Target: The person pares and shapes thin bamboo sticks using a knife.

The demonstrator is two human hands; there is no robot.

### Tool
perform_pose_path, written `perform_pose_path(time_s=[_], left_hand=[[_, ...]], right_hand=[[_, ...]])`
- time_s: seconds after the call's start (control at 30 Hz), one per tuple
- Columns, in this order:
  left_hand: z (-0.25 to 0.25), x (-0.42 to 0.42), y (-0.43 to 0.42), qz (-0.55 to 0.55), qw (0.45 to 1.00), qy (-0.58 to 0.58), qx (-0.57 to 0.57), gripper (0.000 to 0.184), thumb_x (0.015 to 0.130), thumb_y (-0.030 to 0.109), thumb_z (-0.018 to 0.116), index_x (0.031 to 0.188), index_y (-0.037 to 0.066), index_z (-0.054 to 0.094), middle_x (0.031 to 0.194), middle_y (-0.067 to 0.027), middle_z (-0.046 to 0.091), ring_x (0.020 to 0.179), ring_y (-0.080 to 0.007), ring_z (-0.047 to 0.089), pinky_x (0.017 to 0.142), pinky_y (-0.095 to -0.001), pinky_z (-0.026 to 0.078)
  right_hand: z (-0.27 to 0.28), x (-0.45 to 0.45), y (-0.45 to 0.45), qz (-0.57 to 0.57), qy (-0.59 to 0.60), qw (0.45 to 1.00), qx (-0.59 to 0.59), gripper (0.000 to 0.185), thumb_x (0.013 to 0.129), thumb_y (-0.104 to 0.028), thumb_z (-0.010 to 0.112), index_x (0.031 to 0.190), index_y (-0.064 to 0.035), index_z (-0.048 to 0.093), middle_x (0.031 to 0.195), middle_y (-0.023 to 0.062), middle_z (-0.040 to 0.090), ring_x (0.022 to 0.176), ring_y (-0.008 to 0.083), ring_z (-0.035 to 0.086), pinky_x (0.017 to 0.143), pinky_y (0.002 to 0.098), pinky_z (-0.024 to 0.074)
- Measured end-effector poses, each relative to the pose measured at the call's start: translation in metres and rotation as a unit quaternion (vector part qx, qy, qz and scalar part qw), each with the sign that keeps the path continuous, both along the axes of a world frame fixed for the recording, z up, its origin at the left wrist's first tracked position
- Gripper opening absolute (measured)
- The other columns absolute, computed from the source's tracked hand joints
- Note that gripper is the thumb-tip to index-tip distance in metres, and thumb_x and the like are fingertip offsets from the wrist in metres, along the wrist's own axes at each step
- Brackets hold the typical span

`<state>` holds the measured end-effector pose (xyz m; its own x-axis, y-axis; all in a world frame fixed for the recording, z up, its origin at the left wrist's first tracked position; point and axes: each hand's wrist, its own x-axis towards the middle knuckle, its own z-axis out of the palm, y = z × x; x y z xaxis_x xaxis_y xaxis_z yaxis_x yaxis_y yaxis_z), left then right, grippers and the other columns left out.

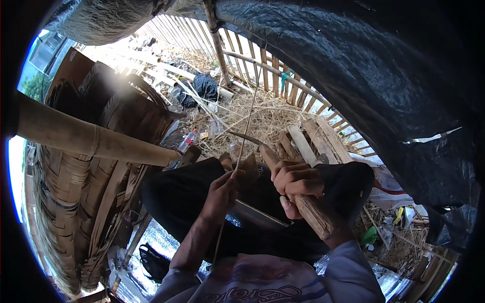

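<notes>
My left hand (223, 193) is closed around a long thin bamboo strip (250, 113), which runs from my lap up toward the fence. In my right hand (297, 182) is a knife (316, 218) with a thick wooden handle, its lower end lying along my forearm. Its narrow, dark curved blade (245, 136) points left and appears to cross near the strip; whether they touch I cannot tell. Both hands are above my lap, between my dark-clothed knees. A flat, dark-edged piece (260, 213) lies across my lap beneath them.
Woven bamboo panels (70, 197) stack up at the left, with a thick bamboo pole (96, 139) in front. Ahead lie bamboo shavings (262, 113), a plastic bottle (189, 140) and wooden boards (303, 144). A slatted fence (273, 76) stands beyond; black sheeting (364, 65) hangs right.
</notes>
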<state>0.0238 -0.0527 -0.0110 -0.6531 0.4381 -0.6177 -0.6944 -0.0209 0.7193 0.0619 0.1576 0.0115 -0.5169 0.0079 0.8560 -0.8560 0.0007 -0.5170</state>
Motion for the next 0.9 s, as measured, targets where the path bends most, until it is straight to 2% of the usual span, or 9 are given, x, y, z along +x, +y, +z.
perform_pose_path(time_s=[0.17, 0.3, 0.37, 0.5, 0.53, 0.67, 0.9], left_hand=[[0.006, -0.002, 0.004, 0.014, 1.000, 0.008, 0.010, 0.027, 0.098, 0.023, 0.045, 0.115, 0.004, 0.055, 0.061, 0.0094, 0.033, 0.045, -0.0005, 0.027, 0.038, -0.0174, 0.018], [0.000, -0.001, 0.004, 0.012, 0.999, 0.009, 0.028, 0.026, 0.098, 0.024, 0.045, 0.111, 0.004, 0.056, 0.061, 0.0095, 0.034, 0.045, -0.0004, 0.026, 0.038, -0.0175, 0.018], [-0.002, 0.000, 0.005, -0.002, 0.999, -0.004, 0.033, 0.025, 0.098, 0.024, 0.045, 0.109, 0.005, 0.056, 0.061, 0.0097, 0.034, 0.045, -0.0002, 0.025, 0.038, -0.0175, 0.018], [-0.015, -0.001, 0.006, 0.006, 0.999, 0.004, 0.038, 0.025, 0.099, 0.026, 0.044, 0.104, 0.005, 0.057, 0.058, 0.0097, 0.032, 0.042, -0.0001, 0.024, 0.036, -0.0188, 0.016], [-0.014, -0.002, 0.006, 0.013, 0.999, -0.010, 0.048, 0.024, 0.099, 0.028, 0.044, 0.101, 0.007, 0.056, 0.058, 0.0098, 0.032, 0.042, -0.0002, 0.024, 0.036, -0.0188, 0.016], [0.002, -0.003, 0.005, 0.017, 0.997, -0.051, 0.063, 0.019, 0.098, 0.028, 0.045, 0.092, 0.013, 0.054, 0.060, 0.0103, 0.033, 0.042, 0.0006, 0.025, 0.034, -0.0170, 0.016], [0.002, -0.003, 0.009, 0.019, 0.998, -0.051, 0.042, 0.022, 0.097, 0.034, 0.046, 0.091, 0.015, 0.053, 0.059, 0.0099, 0.037, 0.041, -0.0008, 0.025, 0.034, -0.0187, 0.016]], right_hand=[[0.012, 0.017, -0.017, 0.094, 0.025, 0.995, -0.024, 0.015, 0.064, -0.002, 0.061, 0.069, -0.0044, 0.047, 0.062, 0.0046, 0.053, 0.050, 0.0154, 0.051, 0.054, 0.0339, 0.0518], [0.010, 0.022, -0.025, 0.095, 0.022, 0.995, 0.013, 0.016, 0.064, -0.003, 0.062, 0.068, -0.0047, 0.047, 0.062, 0.0043, 0.053, 0.051, 0.0166, 0.053, 0.055, 0.0350, 0.0533], [0.001, 0.013, -0.026, 0.043, 0.078, 0.995, 0.050, 0.016, 0.064, -0.003, 0.062, 0.067, -0.0044, 0.046, 0.063, 0.0045, 0.053, 0.051, 0.0166, 0.053, 0.054, 0.0345, 0.0530], [0.002, 0.010, -0.016, 0.024, 0.029, 0.999, 0.001, 0.016, 0.063, -0.004, 0.064, 0.063, -0.0047, 0.049, 0.062, 0.0029, 0.052, 0.050, 0.0175, 0.053, 0.053, 0.0326, 0.0512], [0.011, 0.013, -0.014, 0.044, 0.032, 0.999, 0.005, 0.015, 0.064, -0.002, 0.060, 0.066, -0.0042, 0.045, 0.062, 0.0044, 0.052, 0.050, 0.0153, 0.050, 0.052, 0.0336, 0.0521], [0.018, 0.027, -0.018, 0.086, 0.039, 0.996, 0.002, 0.016, 0.065, -0.004, 0.061, 0.067, -0.0050, 0.045, 0.061, 0.0040, 0.052, 0.050, 0.0152, 0.050, 0.052, 0.0331, 0.0528], [0.026, 0.032, -0.017, 0.113, 0.033, 0.993, -0.013, 0.017, 0.067, -0.005, 0.062, 0.068, -0.0051, 0.045, 0.061, 0.0042, 0.052, 0.050, 0.0151, 0.051, 0.051, 0.0332, 0.0527]])
